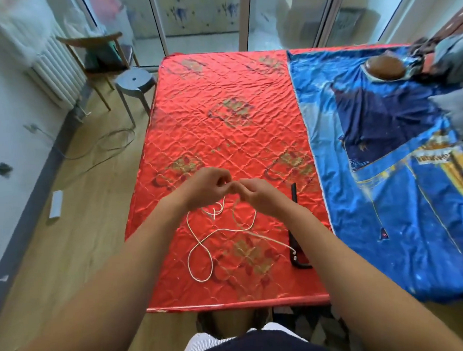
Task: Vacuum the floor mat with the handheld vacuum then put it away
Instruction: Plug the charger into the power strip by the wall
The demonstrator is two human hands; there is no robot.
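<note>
A red quilted mat (222, 138) with gold patterns lies on the wooden floor in front of me. A white cord (202, 242) loops over its near half and ends at a black handheld vacuum (296, 242) lying along the mat's right edge. My left hand (206, 187) and my right hand (256, 195) meet above the mat, fingers curled, both pinching the upper end of the white cord between them. The cord's tip is hidden inside my fingers.
A blue blanket (402, 192) covers the floor to the right, with a brown round cushion (385, 68) and piled clothes at its far end. A grey stool (135, 80) and wooden chair (95, 50) stand far left. A grey cable (106, 145) and a white power strip (56, 203) lie on the floor.
</note>
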